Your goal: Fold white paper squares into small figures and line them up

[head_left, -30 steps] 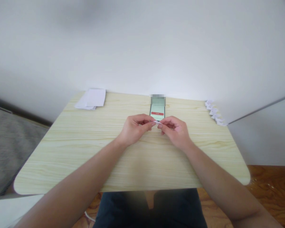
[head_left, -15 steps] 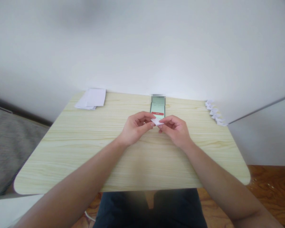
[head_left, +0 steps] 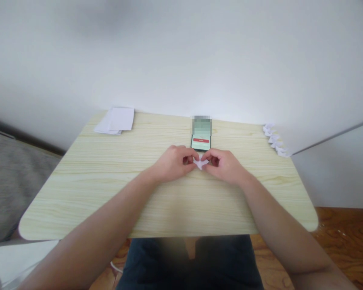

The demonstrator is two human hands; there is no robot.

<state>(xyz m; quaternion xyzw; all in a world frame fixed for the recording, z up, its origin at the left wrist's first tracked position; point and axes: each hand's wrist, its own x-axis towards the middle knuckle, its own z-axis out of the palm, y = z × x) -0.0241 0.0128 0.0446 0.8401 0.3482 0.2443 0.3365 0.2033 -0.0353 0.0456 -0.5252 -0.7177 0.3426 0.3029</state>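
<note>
A small piece of folded white paper [head_left: 201,162] is pinched between both hands near the middle of the table, just in front of the phone. My left hand [head_left: 175,163] grips its left side with thumb and forefinger. On the opposite side my right hand [head_left: 225,165] pinches the paper in the same way. The paper's lower point shows between the fingertips, while its outer edges are hidden by them. Directly beyond the hands lies a phone [head_left: 201,143] with a lit greenish screen and a red bar.
Flat white paper sheets [head_left: 122,119] are stacked at the table's back left. A row of several folded white paper pieces [head_left: 274,139] runs along the back right edge. The pale wood-grain table [head_left: 78,181] meets a white wall [head_left: 181,60] behind.
Both hands have come slightly down toward me with the paper, uncovering the phone's lower edge. The paper has been turned, so its point now faces me. The view has tilted slightly.
</note>
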